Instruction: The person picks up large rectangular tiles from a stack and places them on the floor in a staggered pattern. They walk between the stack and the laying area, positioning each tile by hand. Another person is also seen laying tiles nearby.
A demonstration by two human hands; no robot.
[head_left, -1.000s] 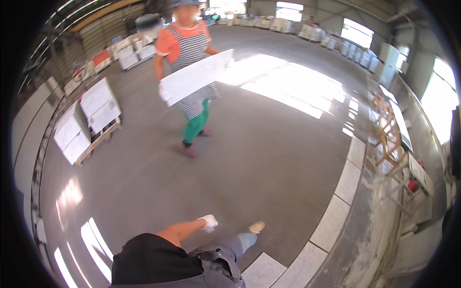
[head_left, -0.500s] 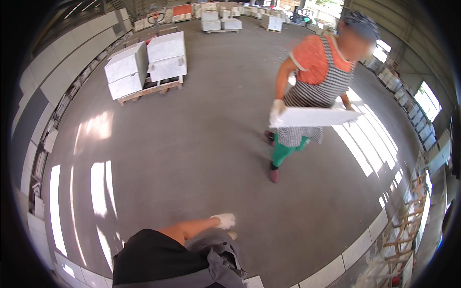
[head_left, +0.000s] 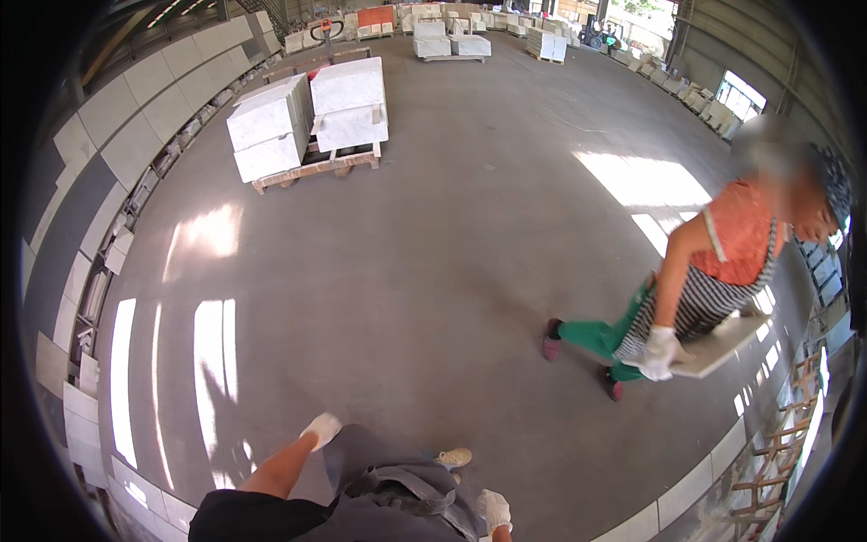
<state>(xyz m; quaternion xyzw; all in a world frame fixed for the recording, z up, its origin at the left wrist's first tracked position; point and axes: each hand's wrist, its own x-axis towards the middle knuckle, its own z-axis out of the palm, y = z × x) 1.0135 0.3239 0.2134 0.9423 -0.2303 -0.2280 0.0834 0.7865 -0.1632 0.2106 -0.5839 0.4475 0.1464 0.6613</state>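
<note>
Gloved left hand and right hand empty, co-worker's slab well apart

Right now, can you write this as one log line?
left hand: gloved, empty | right hand: gloved, empty | co-worker: carrying white slab

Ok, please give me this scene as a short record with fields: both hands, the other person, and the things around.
left hand: gloved, open, holds nothing
right hand: gloved, at the lower edge, grip unclear
co-worker: walks at the right, carries a white slab with gloved hands
pallet: far left, bears white stone blocks
floor: grey concrete with sun patches
</note>
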